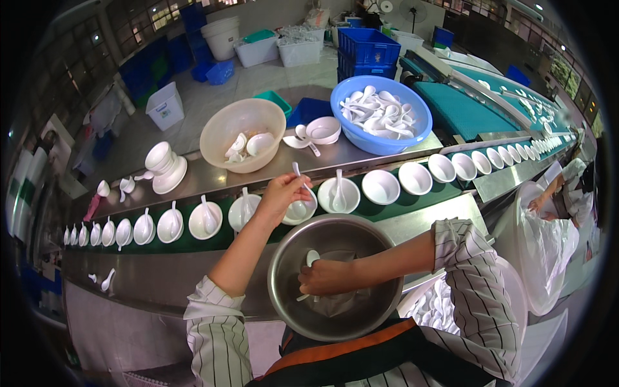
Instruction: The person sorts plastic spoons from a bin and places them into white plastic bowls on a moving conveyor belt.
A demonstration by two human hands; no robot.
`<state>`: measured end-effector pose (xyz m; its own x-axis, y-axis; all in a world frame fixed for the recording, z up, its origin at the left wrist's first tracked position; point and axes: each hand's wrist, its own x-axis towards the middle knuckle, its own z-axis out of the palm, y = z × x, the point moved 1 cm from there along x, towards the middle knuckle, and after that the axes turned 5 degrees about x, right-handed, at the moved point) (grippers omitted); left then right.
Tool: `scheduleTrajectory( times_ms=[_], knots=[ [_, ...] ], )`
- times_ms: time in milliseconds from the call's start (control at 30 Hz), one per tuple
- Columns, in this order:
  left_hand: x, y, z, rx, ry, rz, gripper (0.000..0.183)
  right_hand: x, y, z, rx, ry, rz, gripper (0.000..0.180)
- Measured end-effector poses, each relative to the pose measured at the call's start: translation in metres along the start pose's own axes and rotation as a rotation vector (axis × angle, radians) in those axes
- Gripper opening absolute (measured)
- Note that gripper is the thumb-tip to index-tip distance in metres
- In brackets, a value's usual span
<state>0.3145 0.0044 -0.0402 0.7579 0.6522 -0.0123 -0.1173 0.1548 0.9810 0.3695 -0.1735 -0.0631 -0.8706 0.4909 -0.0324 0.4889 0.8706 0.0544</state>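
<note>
My left hand (286, 196) pinches a white soup spoon (296, 169) over a small white bowl (309, 205) on the green conveyor belt (372, 209). The spoon's scoop is at that bowl; whether it touches the inside cannot be told. Inside a stainless steel basin (280, 263) in front of me, my right hand (325, 278) is closed around at least one white spoon (313, 256). Further spoon ends stick out below its fingers. Bowls to the left, such as one white bowl (213, 232), each hold a spoon. The bowl on the immediate right (355, 196) has one too; several farther right hold none.
Behind the belt, a metal ledge (271, 176) carries a blue basin of spoons (420, 130), a beige basin (213, 126) with broken ware, and stacked white dishes (169, 179). A tub of spoons (515, 290) stands by my right elbow. Another person (575, 188) works at far right.
</note>
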Motion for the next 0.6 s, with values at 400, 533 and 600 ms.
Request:
scheduleTrajectory(
  times_ms=[400,533,600],
  knots=[
    [0.048,-0.022,0.031,0.223,0.003,-0.086,0.035,-0.161,0.135,-0.066,-0.037,0.622,1.081,0.020],
    [0.078,-0.054,0.027,0.417,-0.038,-0.202,0.032,-0.195,0.173,0.014,0.221,0.400,1.365,0.020],
    [0.074,-0.059,0.023,0.522,-0.041,-0.317,0.033,-0.198,0.177,0.023,0.281,0.436,1.382,0.020]
  ],
)
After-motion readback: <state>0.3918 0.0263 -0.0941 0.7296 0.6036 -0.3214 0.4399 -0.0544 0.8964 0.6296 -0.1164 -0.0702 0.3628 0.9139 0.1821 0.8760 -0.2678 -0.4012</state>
